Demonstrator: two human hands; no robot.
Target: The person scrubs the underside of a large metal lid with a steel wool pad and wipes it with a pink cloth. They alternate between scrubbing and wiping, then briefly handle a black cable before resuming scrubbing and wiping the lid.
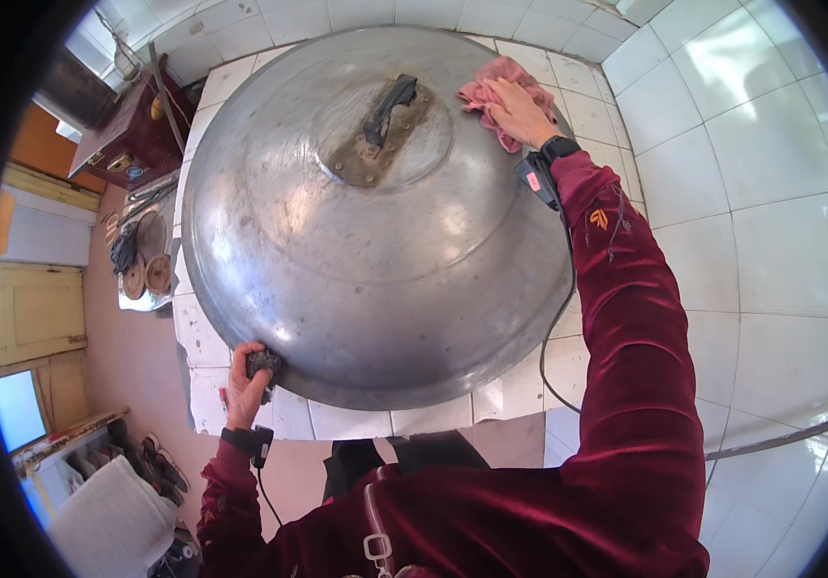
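Observation:
A large domed metal lid [375, 260] lies on a white-tiled stove top [210, 332]. Its top carries a dark wrapped handle [391, 111] on a brownish, stained plate. At the lid's far right side, my right hand [522, 114] presses a pink cloth [497, 82] against the metal, fingers stretched over the fabric. My left hand [246, 383] is at the near left rim, its fingers closed round a dark grey scouring pad [262, 364]. Part of the pad is hidden behind the fingers.
White tiled walls [751, 144] rise at the right and back. A dark red box-shaped unit [140, 130] stands at the far left. Below it, round boards [146, 275] lie on a low surface. A black cable [558, 323] hangs from my right wrist across the lid's edge.

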